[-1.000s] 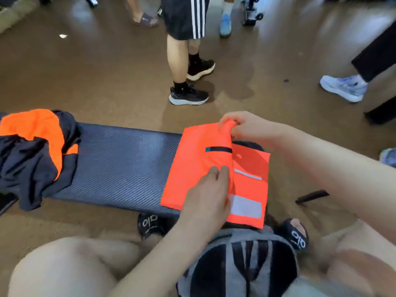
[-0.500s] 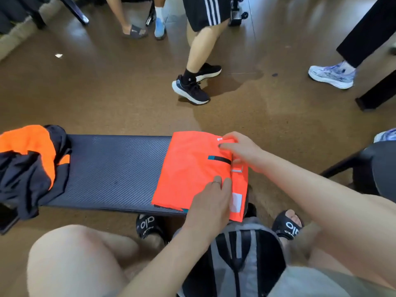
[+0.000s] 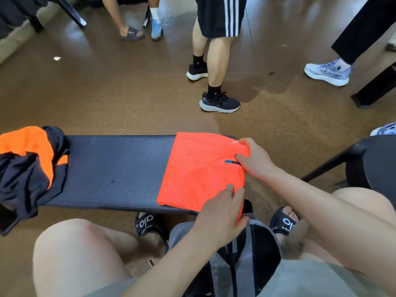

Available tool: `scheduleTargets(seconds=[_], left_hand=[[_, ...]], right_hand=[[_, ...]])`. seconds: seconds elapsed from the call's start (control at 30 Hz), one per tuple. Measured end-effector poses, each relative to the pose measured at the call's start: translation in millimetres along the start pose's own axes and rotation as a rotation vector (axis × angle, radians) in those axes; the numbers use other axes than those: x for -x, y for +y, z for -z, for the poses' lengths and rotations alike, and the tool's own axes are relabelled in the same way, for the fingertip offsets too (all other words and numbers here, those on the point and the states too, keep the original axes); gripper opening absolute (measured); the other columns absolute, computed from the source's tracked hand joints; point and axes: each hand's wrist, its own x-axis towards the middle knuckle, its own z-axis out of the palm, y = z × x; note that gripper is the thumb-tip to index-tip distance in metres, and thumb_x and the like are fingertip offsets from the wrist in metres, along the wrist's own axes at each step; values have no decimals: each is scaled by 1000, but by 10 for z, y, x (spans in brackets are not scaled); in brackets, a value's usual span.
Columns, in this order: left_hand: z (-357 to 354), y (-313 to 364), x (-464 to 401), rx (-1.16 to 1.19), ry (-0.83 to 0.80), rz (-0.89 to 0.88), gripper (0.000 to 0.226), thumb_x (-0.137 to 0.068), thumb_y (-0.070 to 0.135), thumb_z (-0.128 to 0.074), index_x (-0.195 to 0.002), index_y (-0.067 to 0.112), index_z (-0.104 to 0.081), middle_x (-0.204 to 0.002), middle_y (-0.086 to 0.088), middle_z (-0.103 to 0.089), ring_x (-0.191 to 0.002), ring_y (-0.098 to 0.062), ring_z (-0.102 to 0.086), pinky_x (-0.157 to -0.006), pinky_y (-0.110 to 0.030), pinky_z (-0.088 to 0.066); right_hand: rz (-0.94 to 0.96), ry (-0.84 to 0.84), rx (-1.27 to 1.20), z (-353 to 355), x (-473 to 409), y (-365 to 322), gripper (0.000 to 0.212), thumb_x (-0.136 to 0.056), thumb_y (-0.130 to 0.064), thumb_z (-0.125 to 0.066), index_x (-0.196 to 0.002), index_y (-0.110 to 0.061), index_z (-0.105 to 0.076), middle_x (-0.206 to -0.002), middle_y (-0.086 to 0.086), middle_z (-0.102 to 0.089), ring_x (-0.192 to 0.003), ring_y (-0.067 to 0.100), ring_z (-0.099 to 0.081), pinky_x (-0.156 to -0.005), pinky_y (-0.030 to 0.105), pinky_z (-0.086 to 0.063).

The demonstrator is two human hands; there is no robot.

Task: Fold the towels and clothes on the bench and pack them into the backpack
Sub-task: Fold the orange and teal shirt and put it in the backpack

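A folded orange garment [image 3: 199, 170] lies flat on the right end of the dark bench [image 3: 115, 168]. My right hand [image 3: 256, 160] rests on its far right edge, fingertips pinching the fabric near a small dark stripe. My left hand [image 3: 222, 213] presses with straight fingers on the garment's near right corner. A crumpled orange and black garment [image 3: 27, 166] hangs over the bench's left end. The grey and black backpack [image 3: 237, 260] stands on the floor between my knees, just below the bench edge.
Several people stand on the brown floor beyond the bench; the nearest black sneaker [image 3: 219, 102] is about a step away. A black chair [image 3: 368, 159] stands at my right. My sandalled feet [image 3: 147, 224] flank the backpack.
The right flap of the orange garment has been folded over and laid flat, hiding the grey reflective patches. My right hand came down with it; my left slid toward the near corner.
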Motion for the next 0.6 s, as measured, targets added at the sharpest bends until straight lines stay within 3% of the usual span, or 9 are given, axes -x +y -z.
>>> scheduleTargets(seconds=[0.07, 0.13, 0.23, 0.3, 0.37, 0.43, 0.5, 0.6], left_hand=[[149, -126, 65, 124, 36, 84, 53, -95, 58, -48, -133, 22, -39, -119, 1, -46, -97, -23, -54, -71, -40, -47], [300, -390, 111, 215, 149, 233, 55, -95, 59, -46, -137, 23, -40, -126, 0, -48, -105, -23, -57, -86, -42, -48], [387, -953, 163, 46, 229, 512, 66, -91, 53, -60, -139, 12, -40, -127, -12, -46, -115, -34, -51, -95, -45, -46], [390, -1182, 182, 197, 154, 691, 75, -86, 51, -69, -139, 9, -36, -130, -14, -43, -122, -34, -45, -99, -43, -41], [351, -1294, 188, 416, 105, 781, 72, -83, 43, -78, -133, 8, -39, -127, -11, -46, -121, -29, -46, -94, -36, -39], [305, -1366, 220, 525, 97, 808, 59, -81, 31, -81, -121, 11, -43, -115, -5, -54, -108, -23, -53, -76, -31, -39], [285, -1437, 271, 596, 94, 819, 49, -80, 20, -80, -113, 12, -45, -104, -3, -62, -94, -20, -59, -66, -28, -40], [304, -1525, 309, 593, 87, 819, 45, -78, 13, -78, -112, 13, -48, -95, 0, -63, -86, -18, -59, -65, -26, -41]], right_hand=[[-13, 9, 52, -30, 17, -17, 59, -93, -23, -58, -149, -22, -36, -133, 18, -45, -120, 38, -52, -97, 37, -42], [48, 105, 238, -62, 59, -79, 64, -95, -27, -56, -153, -19, -29, -139, 20, -37, -126, 42, -45, -105, 46, -39], [324, 234, 499, -183, 164, -260, 63, -97, -35, -53, -154, -16, -32, -150, 22, -35, -139, 39, -35, -114, 50, -31], [458, 173, 556, -325, 175, -297, 62, -100, -42, -46, -156, -19, -33, -156, 22, -33, -145, 37, -30, -119, 52, -25], [431, 61, 662, -451, 119, -198, 65, -99, -53, -25, -158, -26, -26, -162, 19, -24, -150, 34, -21, -122, 52, -17], [348, -21, 737, -489, 55, -65, 76, -91, -61, -3, -160, -32, -17, -166, 16, -16, -154, 31, -12, -124, 50, -11], [338, -21, 744, -481, 20, -50, 79, -89, -63, 0, -160, -33, -16, -167, 16, -15, -154, 31, -11, -124, 51, -9], [457, 2, 761, -483, 29, -167, 72, -96, -60, -10, -160, -30, -23, -165, 16, -21, -153, 33, -17, -124, 51, -11]])
